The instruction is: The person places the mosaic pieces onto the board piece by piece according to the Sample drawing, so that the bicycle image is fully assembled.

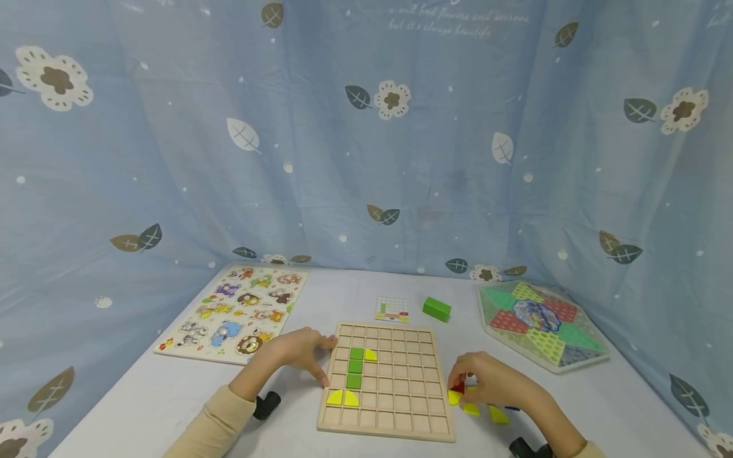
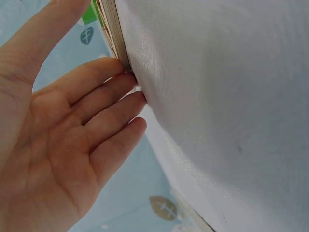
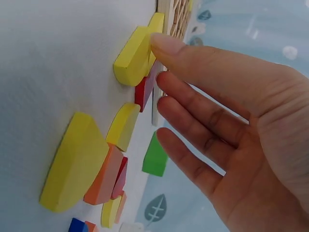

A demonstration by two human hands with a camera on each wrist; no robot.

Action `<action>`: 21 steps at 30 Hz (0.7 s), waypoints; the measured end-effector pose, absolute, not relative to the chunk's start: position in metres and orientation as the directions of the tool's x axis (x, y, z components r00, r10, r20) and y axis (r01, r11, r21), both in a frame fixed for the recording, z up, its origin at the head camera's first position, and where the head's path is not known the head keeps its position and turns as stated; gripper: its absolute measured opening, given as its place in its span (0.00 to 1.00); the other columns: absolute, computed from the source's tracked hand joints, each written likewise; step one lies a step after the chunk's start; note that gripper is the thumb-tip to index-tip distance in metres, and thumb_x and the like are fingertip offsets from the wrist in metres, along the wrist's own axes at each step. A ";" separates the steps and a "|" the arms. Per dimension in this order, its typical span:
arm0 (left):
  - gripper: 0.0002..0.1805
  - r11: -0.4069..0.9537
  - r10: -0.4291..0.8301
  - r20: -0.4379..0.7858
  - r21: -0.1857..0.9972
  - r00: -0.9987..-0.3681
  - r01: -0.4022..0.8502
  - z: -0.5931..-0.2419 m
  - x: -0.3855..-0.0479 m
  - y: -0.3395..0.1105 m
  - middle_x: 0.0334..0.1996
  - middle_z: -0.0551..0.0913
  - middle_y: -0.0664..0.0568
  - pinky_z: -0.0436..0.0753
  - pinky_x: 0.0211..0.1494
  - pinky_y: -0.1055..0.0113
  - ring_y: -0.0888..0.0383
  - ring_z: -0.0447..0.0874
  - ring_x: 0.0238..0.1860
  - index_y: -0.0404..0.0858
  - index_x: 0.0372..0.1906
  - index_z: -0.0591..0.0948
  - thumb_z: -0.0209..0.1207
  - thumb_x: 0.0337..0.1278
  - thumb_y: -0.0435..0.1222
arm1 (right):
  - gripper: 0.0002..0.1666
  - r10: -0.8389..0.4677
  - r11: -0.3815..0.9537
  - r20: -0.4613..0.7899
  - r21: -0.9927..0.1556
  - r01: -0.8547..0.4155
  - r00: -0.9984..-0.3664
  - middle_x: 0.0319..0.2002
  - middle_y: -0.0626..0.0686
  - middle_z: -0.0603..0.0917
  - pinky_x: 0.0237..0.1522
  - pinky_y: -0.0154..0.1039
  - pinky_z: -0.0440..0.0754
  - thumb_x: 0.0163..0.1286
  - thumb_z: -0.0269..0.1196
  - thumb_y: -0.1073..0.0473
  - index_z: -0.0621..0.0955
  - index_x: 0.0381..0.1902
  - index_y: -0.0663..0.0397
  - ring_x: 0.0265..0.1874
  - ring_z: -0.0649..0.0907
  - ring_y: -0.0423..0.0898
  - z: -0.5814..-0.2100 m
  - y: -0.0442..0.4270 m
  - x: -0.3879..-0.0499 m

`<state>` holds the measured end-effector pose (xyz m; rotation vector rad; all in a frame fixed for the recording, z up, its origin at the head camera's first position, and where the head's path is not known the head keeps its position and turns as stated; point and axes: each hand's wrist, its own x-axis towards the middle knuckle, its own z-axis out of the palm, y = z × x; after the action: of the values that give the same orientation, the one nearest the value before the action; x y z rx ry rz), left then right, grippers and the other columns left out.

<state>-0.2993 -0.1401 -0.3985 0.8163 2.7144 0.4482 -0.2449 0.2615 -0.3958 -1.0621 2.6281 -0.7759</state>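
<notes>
A wooden grid board (image 1: 386,433) lies on the table with several green squares (image 1: 354,366) and yellow quarter-round pieces (image 1: 351,399) in its left cells. My left hand (image 1: 302,351) rests at the board's left edge; in the left wrist view its fingertips (image 2: 130,79) touch the edge, fingers extended. Right of the board, my right hand (image 1: 487,376) is over loose pieces. Its thumb touches a yellow block (image 3: 131,57) in the right wrist view, while the other fingers stay apart, loosely bent, near a red block (image 3: 145,92). Orange blocks (image 3: 104,176) lie nearby, partly hidden.
Behind the board lie a small pattern card (image 1: 392,309) and a green block (image 1: 437,309). An animal puzzle board (image 1: 240,312) is at the left, and a hexagonal game board (image 1: 541,323) at the right. A blue patterned curtain (image 1: 366,159) hangs behind the table.
</notes>
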 end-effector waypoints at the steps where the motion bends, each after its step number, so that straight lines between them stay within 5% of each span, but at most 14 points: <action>1: 0.48 0.793 0.570 -0.167 0.367 -0.804 0.486 -0.399 -0.299 -0.140 0.65 0.72 0.47 0.69 0.67 0.52 0.45 0.67 0.66 0.40 0.65 0.74 0.76 0.32 0.52 | 0.13 -0.695 0.600 0.009 -0.542 -0.588 -0.719 0.33 0.40 0.81 0.36 0.35 0.82 0.54 0.74 0.62 0.85 0.37 0.46 0.34 0.79 0.37 -0.397 0.262 -0.245; 21: 0.48 0.786 0.574 -0.170 0.387 -0.801 0.482 -0.398 -0.298 -0.140 0.65 0.72 0.47 0.68 0.67 0.51 0.44 0.67 0.67 0.39 0.65 0.74 0.76 0.32 0.52 | 0.08 -0.727 0.559 0.060 -0.528 -0.640 -0.684 0.32 0.38 0.81 0.31 0.35 0.81 0.59 0.72 0.56 0.83 0.36 0.43 0.32 0.80 0.36 -0.400 0.267 -0.249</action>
<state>-0.2985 -0.1404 -0.3981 0.8160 2.6988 0.4757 -0.2489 0.2671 -0.3999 -1.1610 2.6252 -0.7883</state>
